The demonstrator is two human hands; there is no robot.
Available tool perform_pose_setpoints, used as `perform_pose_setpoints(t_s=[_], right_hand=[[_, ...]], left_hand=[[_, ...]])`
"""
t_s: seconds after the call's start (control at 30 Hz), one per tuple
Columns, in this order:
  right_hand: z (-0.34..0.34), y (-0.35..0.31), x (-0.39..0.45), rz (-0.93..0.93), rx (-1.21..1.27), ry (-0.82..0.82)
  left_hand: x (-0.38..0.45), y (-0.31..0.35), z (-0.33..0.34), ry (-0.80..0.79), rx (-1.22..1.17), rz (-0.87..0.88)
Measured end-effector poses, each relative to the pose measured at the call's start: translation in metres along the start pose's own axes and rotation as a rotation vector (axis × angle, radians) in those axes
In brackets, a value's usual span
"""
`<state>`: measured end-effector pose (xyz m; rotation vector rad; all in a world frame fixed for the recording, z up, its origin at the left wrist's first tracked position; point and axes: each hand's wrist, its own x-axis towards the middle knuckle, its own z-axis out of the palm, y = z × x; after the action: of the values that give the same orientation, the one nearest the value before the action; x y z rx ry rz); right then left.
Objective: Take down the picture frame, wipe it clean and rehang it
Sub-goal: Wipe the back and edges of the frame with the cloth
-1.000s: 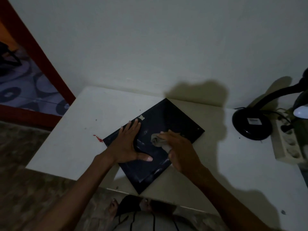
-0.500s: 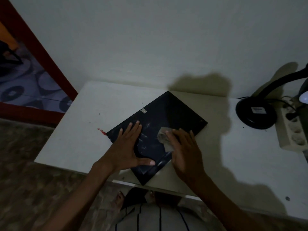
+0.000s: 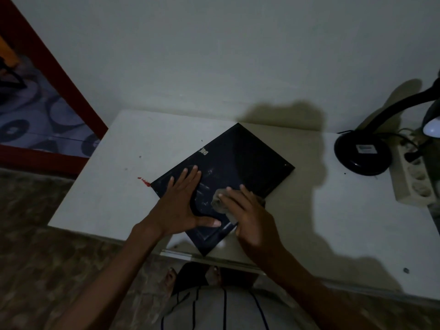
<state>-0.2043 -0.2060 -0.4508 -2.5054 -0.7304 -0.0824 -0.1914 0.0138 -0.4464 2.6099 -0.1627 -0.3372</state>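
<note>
A dark picture frame (image 3: 242, 158) lies flat and turned diagonally on the white table (image 3: 123, 186), back side up with a small metal hanger near its upper left edge. My left hand (image 3: 181, 203) presses flat on the frame's left part, fingers spread and thumb pointing right. My right hand (image 3: 247, 215) presses a crumpled grey cloth (image 3: 220, 203) onto the frame's lower right part; most of the cloth is hidden under the fingers. Pale smears show on the frame between my hands.
A black desk lamp (image 3: 362, 156) stands at the table's right, its lit head at the frame edge, beside a white power strip (image 3: 414, 182). A red mark (image 3: 144, 181) lies by the frame's left corner. A red door frame (image 3: 59, 75) is at the left.
My right hand has slid the cloth back and forth over the frame's lower part. The left hand stays pressed in place. The camera view has shifted slightly.
</note>
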Motion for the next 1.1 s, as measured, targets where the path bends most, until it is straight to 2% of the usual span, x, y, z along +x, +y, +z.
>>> perform_pose_setpoints(t_s=[0.13, 0.23, 0.43, 0.57, 0.73, 0.93, 1.03, 1.1], right_hand=[[-0.011, 0.022, 0.024, 0.169, -0.041, 0.074], [-0.008, 0.014, 0.028, 0.273, -0.012, 0.101], [0.006, -0.022, -0.005, 0.17, 0.106, -0.005], [-0.006, -0.001, 0.02, 0.304, 0.017, 0.049], [-0.003, -0.017, 0.027, 0.431, -0.016, 0.09], [0.03, -0.075, 0.002, 0.365, -0.008, 0.038], [0.025, -0.075, -0.001, 0.336, -0.042, 0.005], [0.017, -0.062, 0.005, 0.391, -0.082, 0.05]], left_hand=[[-0.001, -0.001, 0.0, 0.004, -0.011, 0.013], [0.0, -0.001, 0.0, 0.008, -0.017, 0.018], [0.0, -0.003, 0.001, 0.0, -0.033, 0.046], [-0.004, -0.017, -0.01, -0.07, -0.137, 0.063], [-0.009, -0.046, -0.028, -0.091, -0.044, 0.081], [-0.008, -0.056, -0.032, -0.122, -0.014, 0.15], [-0.007, -0.054, -0.035, -0.148, -0.026, 0.142], [-0.007, -0.052, -0.035, -0.132, -0.024, 0.136]])
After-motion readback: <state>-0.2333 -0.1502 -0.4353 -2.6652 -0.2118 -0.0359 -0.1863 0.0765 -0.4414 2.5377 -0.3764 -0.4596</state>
